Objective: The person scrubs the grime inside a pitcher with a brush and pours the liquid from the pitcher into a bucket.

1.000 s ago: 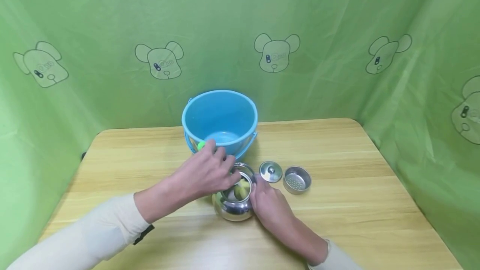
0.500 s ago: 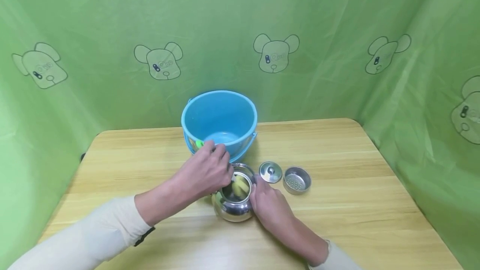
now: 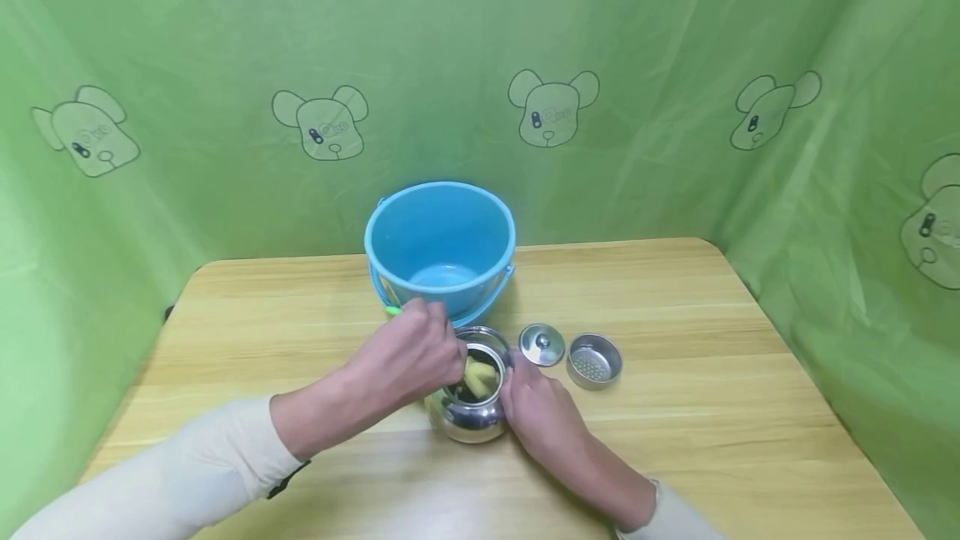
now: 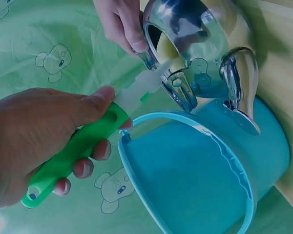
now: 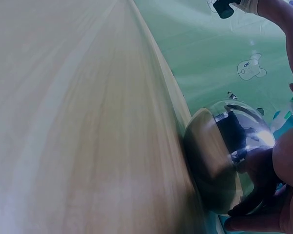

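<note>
My left hand [image 3: 405, 357] grips the green handle of a cup brush [image 4: 78, 152]. Its white neck slants into the mouth of a shiny metal teapot [image 3: 468, 425], where the yellow sponge head [image 3: 481, 380] shows inside the rim. The sponge's lower part is hidden in the pot. From the right side, my right hand [image 3: 546, 408] holds the teapot near its rim, with thumb and fingers against the metal. The pot's spout [image 4: 240, 80] shows in the left wrist view, and its shiny side fills the lower right of the right wrist view.
A blue bucket [image 3: 480, 227] with its handle down stands just behind the teapot. To the right lie a round metal lid [image 3: 542, 345] and a metal strainer cup [image 3: 594, 362] with a perforated bottom. Green cloth [image 3: 450, 40] hangs around the wooden table [image 3: 712, 407].
My left hand works the cup brush about inside the teapot; its handle end has tipped lower and the sponge has shifted in the mouth. My right hand and the pot stay in place.
</note>
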Demonstrator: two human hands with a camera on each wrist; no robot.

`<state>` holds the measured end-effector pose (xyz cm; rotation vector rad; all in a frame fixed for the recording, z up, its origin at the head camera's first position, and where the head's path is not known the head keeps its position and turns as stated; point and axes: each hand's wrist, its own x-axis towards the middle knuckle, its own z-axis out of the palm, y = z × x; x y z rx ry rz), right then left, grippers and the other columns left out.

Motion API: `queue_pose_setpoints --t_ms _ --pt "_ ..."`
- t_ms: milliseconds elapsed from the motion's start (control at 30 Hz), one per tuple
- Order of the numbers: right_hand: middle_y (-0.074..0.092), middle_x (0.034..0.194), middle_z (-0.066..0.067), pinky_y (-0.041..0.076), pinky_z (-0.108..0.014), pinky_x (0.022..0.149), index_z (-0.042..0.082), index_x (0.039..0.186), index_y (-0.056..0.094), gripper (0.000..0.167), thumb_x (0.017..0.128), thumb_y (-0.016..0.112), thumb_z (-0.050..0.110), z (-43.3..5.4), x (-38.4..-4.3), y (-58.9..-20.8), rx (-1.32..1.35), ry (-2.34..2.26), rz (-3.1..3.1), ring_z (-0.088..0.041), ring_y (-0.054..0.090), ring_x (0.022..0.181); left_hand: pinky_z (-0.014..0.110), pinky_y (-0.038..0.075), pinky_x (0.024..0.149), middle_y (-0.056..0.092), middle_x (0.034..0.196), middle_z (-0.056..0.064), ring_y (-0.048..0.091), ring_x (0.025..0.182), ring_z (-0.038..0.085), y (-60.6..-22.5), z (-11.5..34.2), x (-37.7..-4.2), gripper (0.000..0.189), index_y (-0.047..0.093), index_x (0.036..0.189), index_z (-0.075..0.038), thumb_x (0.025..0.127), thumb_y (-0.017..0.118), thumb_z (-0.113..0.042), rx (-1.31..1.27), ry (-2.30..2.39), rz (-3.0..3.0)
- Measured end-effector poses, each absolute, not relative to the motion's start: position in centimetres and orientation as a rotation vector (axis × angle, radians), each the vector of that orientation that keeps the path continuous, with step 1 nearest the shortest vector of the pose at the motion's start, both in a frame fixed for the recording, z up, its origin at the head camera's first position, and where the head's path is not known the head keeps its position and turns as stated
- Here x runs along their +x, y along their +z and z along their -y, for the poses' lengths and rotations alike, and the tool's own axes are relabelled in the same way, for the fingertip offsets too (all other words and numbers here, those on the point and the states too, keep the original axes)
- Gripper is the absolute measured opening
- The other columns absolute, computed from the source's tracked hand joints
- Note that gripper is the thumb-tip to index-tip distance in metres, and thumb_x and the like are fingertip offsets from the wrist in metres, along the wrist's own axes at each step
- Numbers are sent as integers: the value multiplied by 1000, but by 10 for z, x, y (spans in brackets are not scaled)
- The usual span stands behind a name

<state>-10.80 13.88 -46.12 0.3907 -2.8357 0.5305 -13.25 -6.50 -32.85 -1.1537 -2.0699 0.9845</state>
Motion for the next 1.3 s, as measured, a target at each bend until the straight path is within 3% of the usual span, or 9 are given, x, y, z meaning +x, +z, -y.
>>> queue_pose_setpoints --t_ms 200,433,733,967,1300 --pt "72 115 -28 63 -42 66 -13 130 56 38 104 52 14 -139 -108 -462 387 530 2839 -39 74 78 23 18 49 36 52 -9 28 50 10 -328 67 -133 35 42 58 -26 82 57 -5 -1205 970 2084" --pt "73 112 -27 63 -44 65 -12 129 57 37 104 52 14 -139 -110 -463 378 536 2833 -40 73 76 21 21 47 41 52 -10 34 47 7 -330 72 -137 33 50 61 -25 89 63 -11 -1255 921 2155" --pt "73 115 -28 64 -45 68 -13 128 57 37 104 52 14 -139 -110 -463 386 526 2816 -41 74 80 22 21 48 43 53 -10 35 49 8 -328 77 -139 27 59 66 -24 90 69 -13 -1256 834 2192" --pt "72 118 -29 64 -47 72 -13 130 57 38 104 52 14 -139 -109 -463 374 535 2832 -43 74 84 22 25 48 43 53 -8 35 51 11 -326 82 -138 29 58 66 -23 89 70 -13 -1238 781 2212" --pt "73 114 -27 63 -44 68 -12 128 57 36 104 52 14 -139 -109 -463 376 528 2819 -40 74 78 22 31 50 44 54 -6 35 53 13 -327 89 -139 30 56 65 -23 87 74 -13 -1215 733 2167"
